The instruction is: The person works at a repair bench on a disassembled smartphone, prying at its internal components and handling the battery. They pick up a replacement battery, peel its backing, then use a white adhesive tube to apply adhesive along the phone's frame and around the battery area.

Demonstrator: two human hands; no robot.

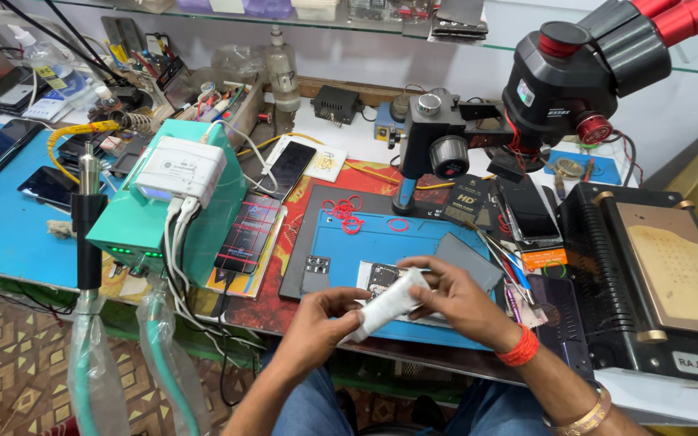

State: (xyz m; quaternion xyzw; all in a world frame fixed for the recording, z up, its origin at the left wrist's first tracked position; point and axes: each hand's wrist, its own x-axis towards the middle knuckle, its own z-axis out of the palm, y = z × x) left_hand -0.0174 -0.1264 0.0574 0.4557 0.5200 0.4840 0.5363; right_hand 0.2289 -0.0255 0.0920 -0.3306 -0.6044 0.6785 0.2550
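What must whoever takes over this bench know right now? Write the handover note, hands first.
Left hand: shut around the lower end of the white tube.
Right hand: fingers pinch the tube's upper end; they hide whether the cap is on.
Things: the tube is held tilted above the blue mat. An opened phone lies on the mat just behind the tube, with a grey panel beside it. The microscope stands behind the mat.
Done: tube picked up, phone laid open.
Left: nothing from the tube shows on the phone, so probably opening and applying it.
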